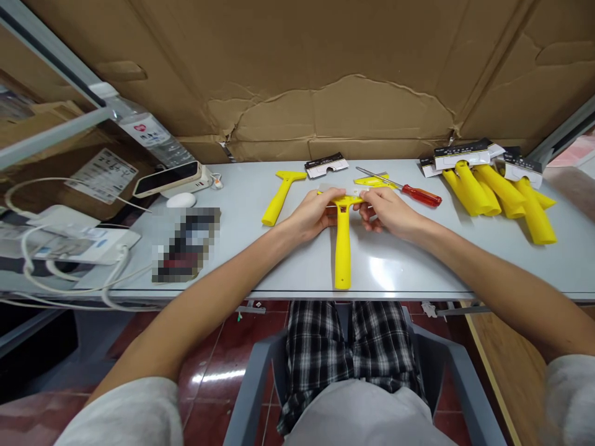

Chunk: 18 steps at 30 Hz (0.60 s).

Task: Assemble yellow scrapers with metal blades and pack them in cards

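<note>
Seated in a gray plastic chair (467, 378) on a red tiled floor (204, 396), a person in black-and-white plaid bottoms (320, 347) works at a pale tabletop (297, 269) with both bare hands. A yellow T-shaped tool (343, 248) occupies the middle of the surface, its handle pointing toward the person and its crosspiece between the two hands. The left hand (312, 217) pinches the left end of the crosspiece between thumb and fingers, while the right hand (389, 214) pinches the right end, its lower fingers curled. At left, a white power strip (109, 244) trails cables beside a pixelated patch (186, 244), with a rounded white object (181, 200) beyond. Past the hands lie a second yellow tool (279, 199), a small yellow piece (372, 181) and a red-handled screwdriver (421, 195); at right, yellow handles (509, 189) with printed black-and-white cards sit in a heap. Toward the back, a folded card (326, 165) rests on the table, a phone (167, 178) leans at left, and a clear bottle (155, 139) slants before brown cardboard (334, 49) spanning the rear.
</note>
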Each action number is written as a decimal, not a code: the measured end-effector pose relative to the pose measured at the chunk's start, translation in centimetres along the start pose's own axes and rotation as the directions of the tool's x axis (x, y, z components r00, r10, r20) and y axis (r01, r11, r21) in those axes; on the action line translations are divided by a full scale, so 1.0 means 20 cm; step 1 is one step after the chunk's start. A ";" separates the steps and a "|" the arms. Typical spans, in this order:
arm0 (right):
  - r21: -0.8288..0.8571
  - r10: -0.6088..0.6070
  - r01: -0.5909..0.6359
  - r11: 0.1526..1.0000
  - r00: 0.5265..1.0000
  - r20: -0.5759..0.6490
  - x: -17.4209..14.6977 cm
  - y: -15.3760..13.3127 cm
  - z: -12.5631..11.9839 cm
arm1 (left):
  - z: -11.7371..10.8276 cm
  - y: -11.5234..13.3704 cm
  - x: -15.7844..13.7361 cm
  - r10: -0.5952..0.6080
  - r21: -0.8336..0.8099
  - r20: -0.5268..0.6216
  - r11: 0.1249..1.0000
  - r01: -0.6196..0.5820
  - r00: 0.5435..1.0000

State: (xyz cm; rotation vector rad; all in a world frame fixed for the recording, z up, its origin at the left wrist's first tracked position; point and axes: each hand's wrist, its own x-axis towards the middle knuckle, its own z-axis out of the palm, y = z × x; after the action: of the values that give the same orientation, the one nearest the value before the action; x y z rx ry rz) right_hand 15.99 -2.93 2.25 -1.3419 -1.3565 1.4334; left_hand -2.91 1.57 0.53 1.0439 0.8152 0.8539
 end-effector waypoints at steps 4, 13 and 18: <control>0.003 0.008 -0.008 1.000 1.000 -0.012 0.00 0.00 0.00 | 0.01 0.01 -0.01 -0.017 0.009 -0.014 1.000 0.018 1.000; 0.019 0.019 -0.018 1.000 1.000 -0.016 0.02 0.02 0.01 | 0.01 0.00 0.00 0.009 0.050 -0.097 0.999 -0.004 0.995; 0.018 -0.008 0.009 1.000 0.999 -0.035 0.02 0.02 -0.01 | 0.01 0.01 0.00 -0.001 0.020 -0.092 1.000 0.003 0.996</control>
State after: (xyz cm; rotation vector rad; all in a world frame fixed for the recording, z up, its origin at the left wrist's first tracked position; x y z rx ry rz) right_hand 16.21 -2.53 1.81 -1.3424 -1.3225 1.4069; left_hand -2.65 1.57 0.74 1.0272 0.9040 0.8991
